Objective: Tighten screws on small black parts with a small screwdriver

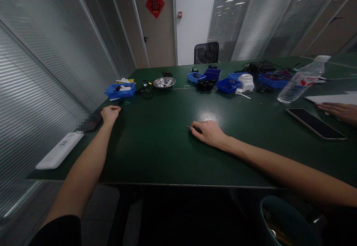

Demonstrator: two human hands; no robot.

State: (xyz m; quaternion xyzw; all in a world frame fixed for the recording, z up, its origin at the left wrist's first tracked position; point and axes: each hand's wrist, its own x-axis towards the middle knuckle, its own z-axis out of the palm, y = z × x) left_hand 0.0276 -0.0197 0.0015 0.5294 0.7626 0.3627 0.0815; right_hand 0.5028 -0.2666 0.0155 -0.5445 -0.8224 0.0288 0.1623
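Note:
My right hand (pixel 210 132) rests low over the green table, its fingers wrapped round a small tool with a dark handle (pixel 198 129) and a thin metal shaft pointing left, like a screwdriver. Further left, my left hand (pixel 110 114) is stretched forward over the tabletop with thumb and fingers pinched together. Something tiny and dark shows at those fingertips, too small to name. Just beyond them lie small green bits (pixel 126 103). A blue tray (pixel 126 93) with white and dark items stands behind the left hand.
A steel bowl (pixel 164 83) with small parts, blue bins (pixel 227 86) and cables (pixel 259 67) line the back. At right are a plastic bottle (pixel 302 80), a phone (pixel 315 124) and another person's hand (pixel 338 112). A white box-like device (pixel 60 151) lies at the left edge; a bin (pixel 267 216) stands below.

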